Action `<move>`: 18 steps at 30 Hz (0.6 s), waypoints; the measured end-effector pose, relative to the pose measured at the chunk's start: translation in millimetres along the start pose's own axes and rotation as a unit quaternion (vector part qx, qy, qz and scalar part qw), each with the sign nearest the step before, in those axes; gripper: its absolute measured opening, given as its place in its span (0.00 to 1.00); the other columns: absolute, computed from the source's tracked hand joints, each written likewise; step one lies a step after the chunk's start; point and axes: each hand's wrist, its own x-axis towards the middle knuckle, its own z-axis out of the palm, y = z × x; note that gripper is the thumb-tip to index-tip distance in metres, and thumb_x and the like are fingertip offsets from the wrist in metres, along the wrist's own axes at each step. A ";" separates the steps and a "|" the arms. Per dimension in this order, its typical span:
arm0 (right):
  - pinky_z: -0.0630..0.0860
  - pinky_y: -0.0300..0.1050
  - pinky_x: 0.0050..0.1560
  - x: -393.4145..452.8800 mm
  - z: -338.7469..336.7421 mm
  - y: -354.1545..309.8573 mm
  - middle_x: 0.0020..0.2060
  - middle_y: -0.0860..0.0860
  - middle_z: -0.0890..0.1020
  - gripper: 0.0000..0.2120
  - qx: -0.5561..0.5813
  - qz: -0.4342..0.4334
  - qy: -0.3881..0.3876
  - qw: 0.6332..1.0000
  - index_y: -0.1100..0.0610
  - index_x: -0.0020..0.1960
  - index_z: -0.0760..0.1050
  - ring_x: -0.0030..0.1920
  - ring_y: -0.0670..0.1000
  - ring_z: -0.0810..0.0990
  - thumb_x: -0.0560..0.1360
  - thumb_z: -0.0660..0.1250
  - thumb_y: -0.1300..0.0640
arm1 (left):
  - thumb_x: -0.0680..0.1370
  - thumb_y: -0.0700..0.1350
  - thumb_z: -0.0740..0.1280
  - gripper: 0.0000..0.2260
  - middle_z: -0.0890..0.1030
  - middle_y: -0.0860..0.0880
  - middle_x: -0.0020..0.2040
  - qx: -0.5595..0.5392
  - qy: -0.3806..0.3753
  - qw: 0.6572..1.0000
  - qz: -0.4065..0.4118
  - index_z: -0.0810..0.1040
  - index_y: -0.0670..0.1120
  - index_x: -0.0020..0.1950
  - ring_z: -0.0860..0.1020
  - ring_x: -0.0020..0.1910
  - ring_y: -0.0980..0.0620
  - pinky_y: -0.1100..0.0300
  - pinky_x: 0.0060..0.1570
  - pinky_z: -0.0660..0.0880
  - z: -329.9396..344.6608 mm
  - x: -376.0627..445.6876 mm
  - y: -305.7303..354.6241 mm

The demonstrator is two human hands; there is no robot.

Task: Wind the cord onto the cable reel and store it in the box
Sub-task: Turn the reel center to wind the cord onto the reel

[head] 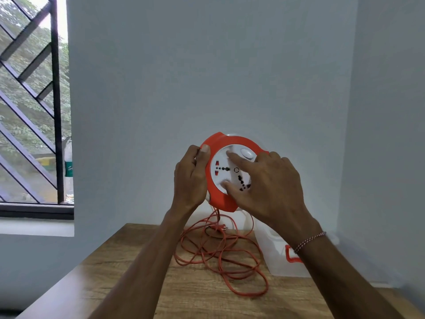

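I hold a round orange and white cable reel (218,146) upright in the air above the table. My left hand (190,178) grips its left rim, thumb on the orange edge. My right hand (269,183) lies on the white socket face, forefinger and thumb pressed against it. An orange cord (220,254) hangs from the bottom of the reel and lies in loose loops on the wooden table (115,272), its plug (221,227) near the wall. A translucent white box (276,256) with an orange latch stands at the right, partly hidden by my right forearm.
The table stands in a corner, with white walls behind and to the right. A barred window (34,100) is at the left, with a plastic bottle (68,166) on its sill.
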 end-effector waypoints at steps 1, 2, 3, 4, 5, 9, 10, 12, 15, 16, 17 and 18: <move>0.77 0.51 0.49 1.3 -0.5 -1.3 0.48 0.54 0.85 0.31 0.011 0.012 -0.002 1.000 0.47 0.68 0.72 0.47 0.56 0.81 0.71 0.61 0.32 | 0.81 0.57 0.57 0.13 0.82 0.46 0.40 0.003 0.000 1.000 0.001 0.75 0.50 0.47 0.82 0.37 0.45 0.40 0.39 0.81 0.3 -0.1 -0.2; 0.78 0.51 0.50 2.2 -0.8 -2.4 0.48 0.53 0.85 0.32 0.020 0.018 -0.009 1.000 0.48 0.69 0.72 0.46 0.56 0.82 0.72 0.60 0.31 | 0.81 0.57 0.57 0.13 0.82 0.47 0.41 0.005 0.000 1.000 0.001 0.75 0.51 0.47 0.82 0.37 0.45 0.41 0.39 0.81 0.6 -0.3 -0.3; 0.78 0.51 0.51 2.5 -1.0 -2.7 0.49 0.52 0.85 0.32 0.023 0.020 -0.015 0.999 0.49 0.69 0.72 0.47 0.55 0.83 0.72 0.58 0.30 | 0.81 0.57 0.57 0.13 0.83 0.47 0.41 0.006 -0.001 1.000 0.000 0.75 0.51 0.48 0.83 0.37 0.46 0.41 0.39 0.81 0.8 -0.2 -0.5; 0.78 0.51 0.51 2.7 -1.2 -2.7 0.49 0.51 0.85 0.32 0.024 0.019 -0.019 0.999 0.49 0.69 0.72 0.47 0.55 0.83 0.73 0.58 0.30 | 0.81 0.57 0.57 0.13 0.83 0.48 0.41 0.005 -0.001 1.000 -0.001 0.75 0.51 0.48 0.83 0.37 0.47 0.43 0.39 0.82 0.9 -0.2 -0.8; 0.78 0.50 0.51 2.6 -1.6 -2.2 0.50 0.51 0.85 0.32 0.025 0.017 -0.020 0.999 0.48 0.69 0.72 0.49 0.55 0.82 0.73 0.57 0.30 | 0.81 0.56 0.57 0.13 0.83 0.48 0.41 0.004 -0.002 1.000 -0.001 0.76 0.50 0.49 0.83 0.37 0.47 0.44 0.39 0.82 1.1 0.0 -1.0; 0.76 0.46 0.47 3.2 -6.6 0.6 0.52 0.53 0.84 0.24 0.043 0.005 0.000 0.999 0.49 0.63 0.77 0.49 0.53 0.78 0.73 0.64 0.37 | 0.82 0.56 0.56 0.11 0.83 0.51 0.41 0.004 0.000 1.000 0.007 0.75 0.54 0.48 0.83 0.38 0.49 0.51 0.39 0.83 1.3 0.9 -2.6; 0.76 0.46 0.45 3.8 -8.2 1.2 0.51 0.53 0.84 0.21 0.050 -0.003 0.013 0.999 0.50 0.61 0.79 0.49 0.53 0.78 0.73 0.68 0.40 | 0.82 0.55 0.56 0.10 0.83 0.52 0.41 0.004 0.001 1.000 0.008 0.75 0.56 0.47 0.83 0.38 0.50 0.54 0.38 0.83 1.2 1.3 -2.9; 0.77 0.47 0.45 5.5 -11.6 3.1 0.53 0.54 0.83 0.15 0.060 -0.038 0.017 0.997 0.51 0.57 0.82 0.51 0.54 0.77 0.71 0.73 0.49 | 0.82 0.54 0.57 0.09 0.82 0.54 0.40 0.003 0.004 1.000 0.009 0.74 0.57 0.46 0.83 0.38 0.52 0.58 0.37 0.82 1.0 2.1 -4.0; 0.78 0.53 0.51 5.4 -16.5 4.2 0.61 0.53 0.79 0.20 0.043 -0.097 -0.068 0.992 0.47 0.55 0.82 0.60 0.56 0.73 0.65 0.79 0.57 | 0.82 0.54 0.57 0.09 0.82 0.55 0.39 -0.001 0.005 1.000 0.016 0.75 0.56 0.47 0.83 0.37 0.53 0.63 0.35 0.81 0.6 2.8 -4.0; 0.77 0.55 0.54 4.9 -18.1 2.9 0.64 0.53 0.76 0.23 0.029 -0.101 -0.099 0.990 0.45 0.57 0.81 0.64 0.57 0.71 0.64 0.80 0.57 | 0.82 0.55 0.57 0.10 0.82 0.55 0.39 -0.001 0.005 1.000 0.019 0.75 0.55 0.48 0.83 0.37 0.53 0.63 0.35 0.81 0.6 2.7 -3.9; 0.76 0.56 0.56 4.4 -19.1 1.2 0.67 0.53 0.74 0.25 0.017 -0.100 -0.118 0.988 0.43 0.58 0.80 0.65 0.58 0.69 0.63 0.80 0.56 | 0.82 0.55 0.56 0.10 0.82 0.55 0.40 0.000 0.004 1.000 0.020 0.75 0.55 0.48 0.83 0.38 0.53 0.63 0.36 0.81 1.0 2.5 -3.7; 0.75 0.57 0.57 3.7 -19.4 -0.3 0.67 0.53 0.74 0.27 0.007 -0.098 -0.125 0.987 0.42 0.59 0.80 0.66 0.58 0.69 0.62 0.80 0.55 | 0.82 0.56 0.56 0.10 0.82 0.54 0.40 0.001 0.003 1.000 0.021 0.75 0.54 0.48 0.83 0.38 0.52 0.60 0.36 0.82 1.6 2.2 -3.8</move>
